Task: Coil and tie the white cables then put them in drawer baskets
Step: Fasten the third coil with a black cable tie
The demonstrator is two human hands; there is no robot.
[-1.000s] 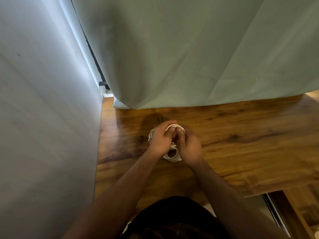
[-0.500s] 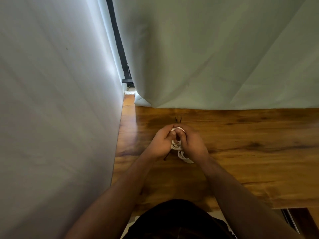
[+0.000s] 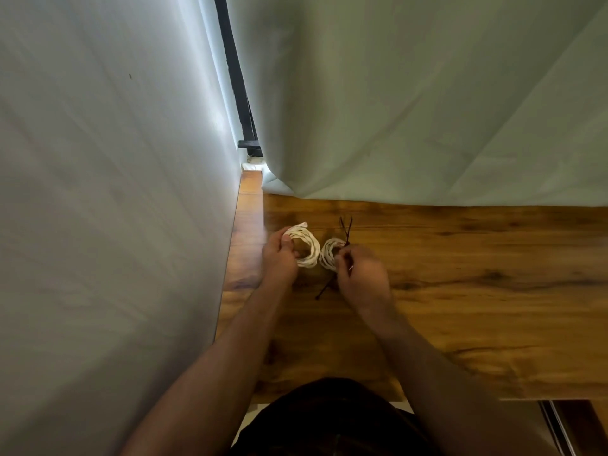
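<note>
Head view: A person's two bare hands work white cable on a wooden counter [image 3: 477, 291], just left of the frame's centre. The left hand [image 3: 279, 260] grips the left coil [image 3: 311, 248], its fingers [image 3: 287, 240] curled over the coil's upper left edge, and the loops stand tilted above the wood. Just beside it, almost touching, sits the smaller right coil [image 3: 327, 256]. The right hand [image 3: 363, 276] pinches this coil's right edge with narrow, curled fingers [image 3: 342, 258], at the spot where thin black ties [image 3: 345, 227] cross it. Two tie ends stick up past the coil toward the top of the frame; another runs out to the lower left, under the hand. Whether the tie is already fastened cannot be told. A grey-green curtain [image 3: 427, 110] hangs over the counter's far edge and fills the upper right. A pale sheet [image 3: 98, 192] covers the left of the frame, and a black pole [image 3: 235, 77] shows in the gap between them. A dark garment [image 3: 329, 419] fills the bottom centre.
</note>
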